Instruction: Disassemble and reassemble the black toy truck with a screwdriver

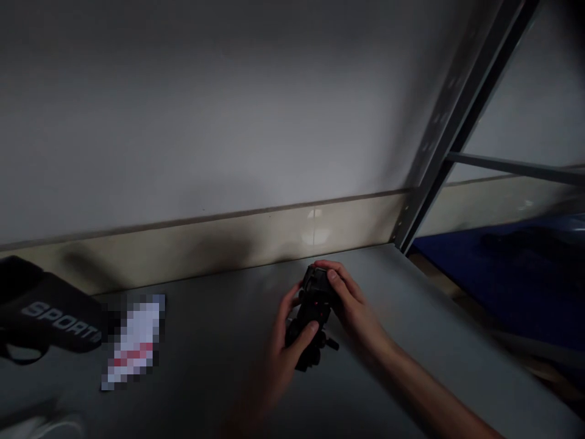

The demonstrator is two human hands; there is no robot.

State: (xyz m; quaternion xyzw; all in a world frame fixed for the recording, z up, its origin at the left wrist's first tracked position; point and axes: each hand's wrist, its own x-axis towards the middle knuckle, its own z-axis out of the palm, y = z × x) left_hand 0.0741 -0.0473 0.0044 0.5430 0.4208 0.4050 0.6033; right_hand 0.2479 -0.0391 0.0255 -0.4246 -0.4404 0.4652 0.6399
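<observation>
Both my hands are closed around a black device (314, 308) just above the grey tabletop, in the lower middle of the view. Small red marks show on its middle, and knobs and a short lever stick out at its lower end. Its exact kind is hard to make out in the dim light. My left hand (289, 344) grips the lower left part, thumb across the front. Around the upper right end wraps my right hand (351, 299), with its fingers over the top. The palms hide parts of the device.
A black bag with "SPORT" lettering (59, 314) lies at the left, beside a blurred-out white and red item (137, 341). A whitish object (46, 424) is cut off at the lower left. The grey tabletop (210, 341) meets a wall. A metal shelf post (450, 143) rises right, near a blue surface (507, 280).
</observation>
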